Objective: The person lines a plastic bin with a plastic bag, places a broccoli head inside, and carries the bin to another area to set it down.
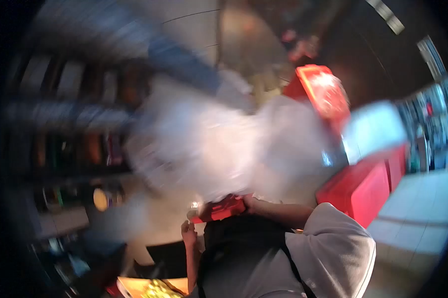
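A red crate (218, 210) is in front of my dark apron, low in the middle of the view. My right hand (249, 202) is closed on the crate's right end. My left hand (188, 231) is at its left end with fingers bent against the edge, partly blurred. Above the crate rises a large pale, see-through mass like plastic bags (219, 144), smeared by motion; whether it lies in the crate I cannot tell.
Red bins (355, 191) stand on the right, with an orange-red crate (328, 92) holding plastic-wrapped contents beyond. Dark shelving (75, 134) with blurred goods runs along the left. At the bottom left, a box (127, 285) holds yellow items.
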A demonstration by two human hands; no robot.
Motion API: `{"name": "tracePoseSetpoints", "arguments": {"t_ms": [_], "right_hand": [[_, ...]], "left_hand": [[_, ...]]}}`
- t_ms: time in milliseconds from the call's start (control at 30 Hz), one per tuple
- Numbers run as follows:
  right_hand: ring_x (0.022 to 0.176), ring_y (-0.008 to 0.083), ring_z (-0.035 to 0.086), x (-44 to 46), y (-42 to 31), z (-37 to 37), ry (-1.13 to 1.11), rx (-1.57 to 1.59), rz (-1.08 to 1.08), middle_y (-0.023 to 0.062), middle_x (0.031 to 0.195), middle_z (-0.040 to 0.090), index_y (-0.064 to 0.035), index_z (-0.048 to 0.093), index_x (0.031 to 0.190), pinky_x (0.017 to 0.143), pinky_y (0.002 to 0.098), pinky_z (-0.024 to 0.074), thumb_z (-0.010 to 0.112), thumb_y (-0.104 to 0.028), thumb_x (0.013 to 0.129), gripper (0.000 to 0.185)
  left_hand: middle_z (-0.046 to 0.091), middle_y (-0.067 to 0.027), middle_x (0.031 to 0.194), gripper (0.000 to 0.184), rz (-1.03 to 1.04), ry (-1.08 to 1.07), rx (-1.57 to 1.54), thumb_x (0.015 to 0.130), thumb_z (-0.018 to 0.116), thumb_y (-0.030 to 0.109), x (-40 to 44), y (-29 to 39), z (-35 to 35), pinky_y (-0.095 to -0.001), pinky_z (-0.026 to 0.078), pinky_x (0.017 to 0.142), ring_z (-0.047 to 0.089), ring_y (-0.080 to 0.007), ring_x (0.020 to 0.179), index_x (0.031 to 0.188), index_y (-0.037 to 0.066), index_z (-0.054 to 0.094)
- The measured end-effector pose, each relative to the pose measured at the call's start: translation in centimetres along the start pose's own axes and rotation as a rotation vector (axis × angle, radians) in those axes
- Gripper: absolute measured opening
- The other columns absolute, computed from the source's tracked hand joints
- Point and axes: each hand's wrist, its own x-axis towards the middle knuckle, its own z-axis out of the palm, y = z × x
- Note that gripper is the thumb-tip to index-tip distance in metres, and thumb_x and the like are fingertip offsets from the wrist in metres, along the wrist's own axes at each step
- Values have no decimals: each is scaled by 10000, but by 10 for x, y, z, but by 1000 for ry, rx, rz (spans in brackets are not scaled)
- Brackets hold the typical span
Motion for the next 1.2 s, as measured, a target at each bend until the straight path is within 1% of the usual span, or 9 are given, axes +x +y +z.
{"name": "tracePoseSetpoints", "arguments": {"t_ms": [133, 233, 333, 467, 600, 800, 933, 1033, 1200], "right_hand": [[1032, 295, 575, -48, -30, -58, 27, 148, -196, 119, 1138, 602, -113, 503, 1196, 855, 489, 476, 618, -299, 765, 484], [1066, 288, 568, -86, -39, -94, 112, 339, -315, 126, 1168, 594, -105, 499, 1215, 889, 488, 465, 637, -270, 759, 505], [1109, 292, 547, -124, -27, -134, 85, 464, -440, 139, 1202, 576, -78, 477, 1253, 944, 472, 438, 648, -253, 756, 554], [1152, 296, 515, -209, -20, -134, 146, 627, -654, 156, 1256, 534, -17, 436, 1290, 1022, 434, 383, 649, -204, 752, 607], [1112, 288, 544, -246, -21, -156, 140, 686, -894, 141, 1218, 562, -2, 476, 1241, 1004, 428, 404, 635, -145, 762, 524], [1003, 245, 602, -267, -54, -215, 256, 639, -1080, 110, 1089, 612, -10, 519, 1137, 885, 408, 496, 631, -107, 778, 389], [1000, 237, 596, -322, -97, -240, 169, 586, -1043, 102, 1092, 608, -14, 525, 1141, 884, 392, 490, 640, -117, 755, 416], [984, 232, 600, -345, -138, -255, 55, 562, -1079, 103, 1096, 607, -16, 526, 1141, 884, 385, 491, 635, -145, 750, 426], [948, 231, 622, -374, -229, -294, 36, 485, -1052, 102, 1044, 625, -10, 551, 1092, 857, 380, 512, 640, -173, 751, 388]], "left_hand": [[595, -144, 1018, 459, 67, -212, 321, 863, 609, 296, 21, 21, 80, -318, 466, 808, 571, -204, 927, 1178, -24, 515], [600, -128, 1043, 453, 421, -488, 658, 861, 609, 317, 48, 33, 125, -343, 460, 828, 581, -213, 937, 1174, 0, 531], [597, -69, 911, 324, 613, -675, 633, 871, 622, 221, 44, 60, 185, -274, 448, 683, 544, -131, 741, 1115, 29, 528], [550, -78, 972, 567, -139, -857, 578, 848, 561, 526, -7, 131, 267, -396, 453, 737, 542, -223, 857, 1175, 71, 474], [513, -110, 1072, 809, -460, -894, 54, 759, 563, 677, -21, 142, 335, -445, 443, 844, 531, -270, 944, 1211, 29, 389], [415, -190, 1247, 907, -548, -893, -218, 746, 576, 682, -55, 179, 413, -485, 395, 932, 453, -337, 1094, 1321, 46, 279], [294, -215, 1366, 948, -332, -656, -109, 718, 604, 686, -51, 195, 454, -499, 348, 981, 351, -367, 1235, 1405, 171, 201], [276, -221, 1390, 1022, -312, -499, -206, 706, 612, 690, -42, 222, 486, -505, 335, 991, 350, -374, 1239, 1424, 130, 148], [373, -164, 1385, 888, -269, -721, -480, 776, 558, 654, -27, 264, 546, -503, 319, 1023, 375, -332, 1266, 1392, 75, 286]]}}
